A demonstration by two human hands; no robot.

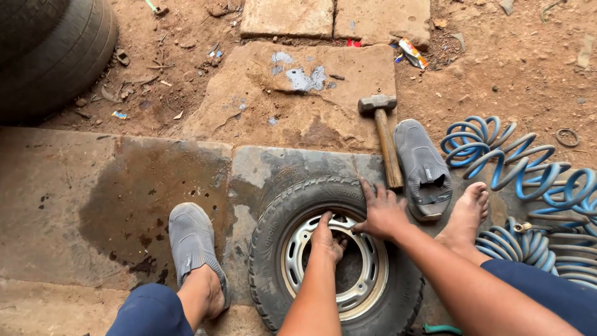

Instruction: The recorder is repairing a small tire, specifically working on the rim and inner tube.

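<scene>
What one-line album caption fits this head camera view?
Left hand inside the steel rim, right hand pressing the tyre; hammer and coiled blue hose nearby.

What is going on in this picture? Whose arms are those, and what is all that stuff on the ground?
The picture comes from a camera worn on a person's head, looking down, so the arms are that person's own. A small wheel lies flat on the ground: a black tyre around a silver metal rim. The left hand reaches inside the rim. The right hand rests spread on the tyre's upper edge. Neither hand holds a tool. Beside the wheel lie a hammer with a wooden handle, a grey shoe taken off, and a coiled blue air hose. The right foot is bare; the left foot wears the other grey shoe.
</scene>
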